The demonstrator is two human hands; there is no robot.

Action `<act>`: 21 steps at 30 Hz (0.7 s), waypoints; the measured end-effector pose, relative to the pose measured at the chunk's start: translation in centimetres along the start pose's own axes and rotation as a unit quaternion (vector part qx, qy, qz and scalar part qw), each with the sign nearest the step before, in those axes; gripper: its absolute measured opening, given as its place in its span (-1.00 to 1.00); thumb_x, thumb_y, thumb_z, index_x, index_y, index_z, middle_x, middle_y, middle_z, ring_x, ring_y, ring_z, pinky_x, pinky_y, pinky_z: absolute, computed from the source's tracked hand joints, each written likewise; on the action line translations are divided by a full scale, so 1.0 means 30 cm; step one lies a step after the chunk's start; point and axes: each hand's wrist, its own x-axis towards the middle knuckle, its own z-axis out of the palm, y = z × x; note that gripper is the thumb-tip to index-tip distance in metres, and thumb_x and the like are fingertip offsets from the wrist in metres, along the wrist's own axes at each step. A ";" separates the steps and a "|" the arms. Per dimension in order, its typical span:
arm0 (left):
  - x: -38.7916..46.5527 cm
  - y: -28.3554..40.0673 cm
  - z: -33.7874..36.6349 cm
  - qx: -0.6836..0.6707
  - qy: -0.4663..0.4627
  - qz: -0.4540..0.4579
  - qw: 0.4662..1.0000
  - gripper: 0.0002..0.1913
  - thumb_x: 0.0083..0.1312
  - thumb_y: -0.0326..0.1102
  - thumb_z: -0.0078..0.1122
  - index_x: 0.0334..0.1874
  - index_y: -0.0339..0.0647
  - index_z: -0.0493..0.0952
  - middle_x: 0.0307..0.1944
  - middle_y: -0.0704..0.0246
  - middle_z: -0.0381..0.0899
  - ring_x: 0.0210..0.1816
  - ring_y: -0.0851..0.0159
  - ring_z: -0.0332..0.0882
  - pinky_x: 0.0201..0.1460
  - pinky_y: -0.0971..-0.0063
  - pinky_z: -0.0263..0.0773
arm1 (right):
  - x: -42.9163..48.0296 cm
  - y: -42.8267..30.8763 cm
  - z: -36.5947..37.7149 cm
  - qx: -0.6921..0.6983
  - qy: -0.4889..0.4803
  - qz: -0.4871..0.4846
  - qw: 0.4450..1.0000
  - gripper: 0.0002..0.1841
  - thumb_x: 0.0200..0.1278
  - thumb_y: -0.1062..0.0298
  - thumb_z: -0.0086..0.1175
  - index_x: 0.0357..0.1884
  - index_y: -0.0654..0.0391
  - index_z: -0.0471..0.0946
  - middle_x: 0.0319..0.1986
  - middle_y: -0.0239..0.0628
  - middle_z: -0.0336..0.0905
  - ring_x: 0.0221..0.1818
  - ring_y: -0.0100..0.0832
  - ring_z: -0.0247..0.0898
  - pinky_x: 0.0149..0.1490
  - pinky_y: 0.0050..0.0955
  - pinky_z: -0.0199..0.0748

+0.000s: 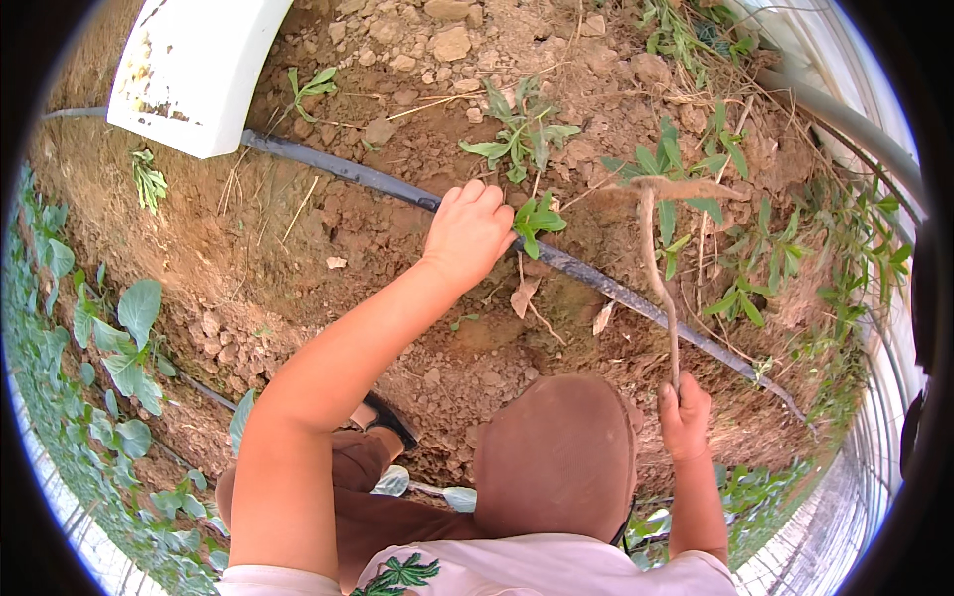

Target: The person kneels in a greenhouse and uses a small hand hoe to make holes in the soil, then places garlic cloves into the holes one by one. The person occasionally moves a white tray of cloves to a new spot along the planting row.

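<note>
My left hand (pixel 471 229) is closed over a black irrigation pipe (pixel 346 170) that runs slantwise across the brown soil. A small green weed (pixel 538 222) stands right beside its fingers, at the pipe's edge. How the fingers sit under the pipe is hidden. In my right hand (pixel 686 417) is the lower end of a thin wooden handle (pixel 657 279). It belongs to a small hand hoe, whose narrow head (pixel 674 188) looks coated in soil and is held over leafy weeds (pixel 663 160).
A white plastic container (pixel 201 74) with dirt stains rests at the upper left, across the pipe. More weeds (pixel 518 138) grow beyond the pipe, among clods (pixel 450 45). Broad-leaved crop plants (pixel 130 357) line the left. A grey tube (pixel 850 119) and plastic sheeting (pixel 887 97) bound the right.
</note>
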 end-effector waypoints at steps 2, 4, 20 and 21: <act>0.040 0.018 0.010 0.019 -0.028 -0.009 0.999 -0.78 0.00 -0.18 0.31 -0.36 -0.10 0.58 -0.39 0.46 0.42 -0.16 0.26 0.35 -0.11 0.36 0.26 | -0.019 0.029 -0.003 -0.003 0.000 -0.015 1.000 -0.86 0.18 0.42 0.05 -0.50 0.20 0.40 -0.70 -0.32 0.28 -0.68 -0.49 0.15 -0.53 -0.50 0.20; 0.071 0.029 0.010 0.054 -0.090 -0.020 0.994 -0.81 0.00 -0.17 0.30 -0.39 -0.08 0.59 -0.39 0.47 0.45 -0.18 0.28 0.36 -0.12 0.36 0.25 | -0.040 0.059 -0.003 -0.008 0.007 -0.035 0.999 -0.85 0.17 0.41 0.07 -0.50 0.20 0.41 -0.70 -0.28 0.30 -0.69 -0.42 0.16 -0.54 -0.47 0.20; 0.202 0.053 0.021 0.169 -0.317 0.038 0.933 -0.88 0.08 -0.37 0.13 -0.36 -0.08 0.62 -0.29 0.39 0.57 -0.12 0.26 0.53 -0.04 0.36 0.31 | -0.093 0.185 0.023 0.207 0.101 0.044 0.972 -0.76 0.35 0.28 -0.06 -0.46 0.17 0.36 -0.72 -0.53 0.28 -0.68 -0.72 0.10 -0.57 -0.67 0.10; 0.213 0.060 0.025 0.191 -0.326 0.053 0.924 -0.87 0.08 -0.39 0.12 -0.33 -0.10 0.62 -0.29 0.38 0.59 -0.12 0.26 0.54 -0.05 0.37 0.31 | -0.092 0.190 0.029 0.222 0.105 0.050 0.968 -0.76 0.35 0.27 -0.06 -0.46 0.17 0.35 -0.72 -0.52 0.27 -0.68 -0.71 0.10 -0.58 -0.66 0.09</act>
